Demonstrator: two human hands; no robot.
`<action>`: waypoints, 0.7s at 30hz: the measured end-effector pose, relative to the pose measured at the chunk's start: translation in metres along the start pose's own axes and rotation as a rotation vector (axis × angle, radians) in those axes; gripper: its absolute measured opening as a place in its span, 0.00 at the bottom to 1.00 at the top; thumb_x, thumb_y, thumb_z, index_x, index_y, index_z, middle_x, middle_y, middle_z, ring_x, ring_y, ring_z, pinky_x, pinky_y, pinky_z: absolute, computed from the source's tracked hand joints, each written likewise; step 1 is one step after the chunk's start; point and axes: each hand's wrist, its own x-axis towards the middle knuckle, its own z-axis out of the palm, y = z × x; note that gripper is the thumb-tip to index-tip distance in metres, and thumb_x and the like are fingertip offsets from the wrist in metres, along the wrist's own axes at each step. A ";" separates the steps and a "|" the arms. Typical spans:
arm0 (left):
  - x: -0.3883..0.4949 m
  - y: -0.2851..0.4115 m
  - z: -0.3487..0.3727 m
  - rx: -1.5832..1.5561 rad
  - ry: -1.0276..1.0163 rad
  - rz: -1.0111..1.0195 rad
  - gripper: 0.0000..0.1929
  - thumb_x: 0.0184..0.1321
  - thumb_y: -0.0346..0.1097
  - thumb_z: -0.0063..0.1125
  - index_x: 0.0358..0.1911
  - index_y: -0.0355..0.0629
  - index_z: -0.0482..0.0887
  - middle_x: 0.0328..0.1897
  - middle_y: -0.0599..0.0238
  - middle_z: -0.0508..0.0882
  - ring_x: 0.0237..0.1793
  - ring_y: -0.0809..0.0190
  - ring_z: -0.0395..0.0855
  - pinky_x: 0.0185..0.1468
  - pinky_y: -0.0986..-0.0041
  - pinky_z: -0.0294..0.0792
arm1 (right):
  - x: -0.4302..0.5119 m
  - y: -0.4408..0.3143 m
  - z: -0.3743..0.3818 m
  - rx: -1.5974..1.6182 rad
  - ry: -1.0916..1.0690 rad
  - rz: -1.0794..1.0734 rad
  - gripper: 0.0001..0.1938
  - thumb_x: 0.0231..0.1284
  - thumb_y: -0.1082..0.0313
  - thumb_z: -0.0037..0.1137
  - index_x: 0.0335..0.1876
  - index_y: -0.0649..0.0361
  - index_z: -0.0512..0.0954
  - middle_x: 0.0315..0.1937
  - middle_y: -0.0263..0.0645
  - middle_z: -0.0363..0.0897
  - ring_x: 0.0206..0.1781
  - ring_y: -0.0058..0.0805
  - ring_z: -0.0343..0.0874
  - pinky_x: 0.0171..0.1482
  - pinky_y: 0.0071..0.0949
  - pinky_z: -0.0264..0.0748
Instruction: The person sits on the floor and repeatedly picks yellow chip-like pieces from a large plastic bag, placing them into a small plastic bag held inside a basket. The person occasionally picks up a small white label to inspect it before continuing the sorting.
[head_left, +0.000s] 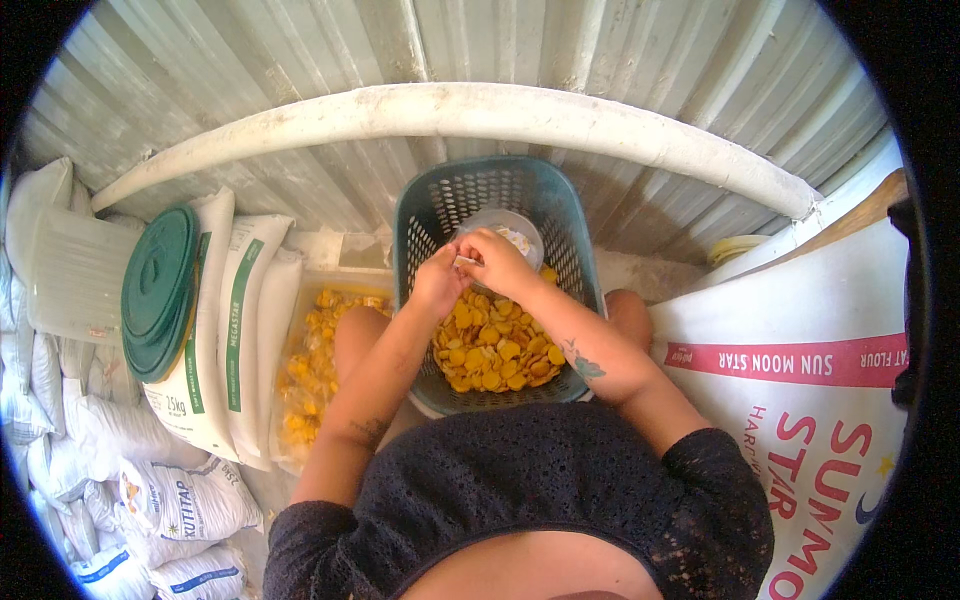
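Observation:
A green plastic basket (490, 169) with perforated walls stands before me, round yellow-brown biscuits or cookies (495, 349) heaped in its near part. Toward its far side sits a clear round tub (487, 219) with small white pieces (517, 240) in it. My left hand (437, 283) and my right hand (491, 259) meet over the tub's near left edge. Between their fingertips is a small whitish piece, perhaps paper or a packet. The right fingers pinch it; the left fingers are close around it, and their exact hold is partly hidden.
Left of the basket is a clear bin (360, 283) with packed yellow items. Flour sacks (247, 330), a green round lid (159, 292) and a translucent container (82, 270) stand further left. A large flour sack (750, 315) is at the right. A white pipe (465, 112) crosses the corrugated wall.

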 end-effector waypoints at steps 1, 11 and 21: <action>0.000 -0.001 0.001 0.003 0.033 0.013 0.13 0.63 0.39 0.34 0.44 0.40 0.69 0.39 0.63 0.74 0.40 0.63 0.73 0.46 0.69 0.67 | 0.000 0.003 0.000 0.008 -0.011 0.033 0.09 0.42 0.75 0.56 0.32 0.62 0.72 0.28 0.40 0.71 0.32 0.37 0.72 0.35 0.29 0.68; 0.000 0.009 0.003 0.589 0.522 0.488 0.25 0.54 0.24 0.43 0.57 0.48 0.56 0.42 0.58 0.70 0.35 0.60 0.71 0.42 0.74 0.64 | 0.013 0.020 -0.026 0.729 0.240 0.602 0.05 0.58 0.73 0.43 0.38 0.63 0.71 0.29 0.35 0.73 0.25 0.18 0.69 0.30 0.18 0.69; -0.008 0.004 0.016 0.950 0.323 0.288 0.11 0.55 0.37 0.52 0.37 0.38 0.80 0.35 0.60 0.69 0.41 0.60 0.67 0.46 0.75 0.60 | 0.012 0.001 -0.023 0.712 0.091 0.423 0.05 0.57 0.73 0.46 0.37 0.64 0.72 0.28 0.33 0.73 0.26 0.17 0.70 0.29 0.18 0.69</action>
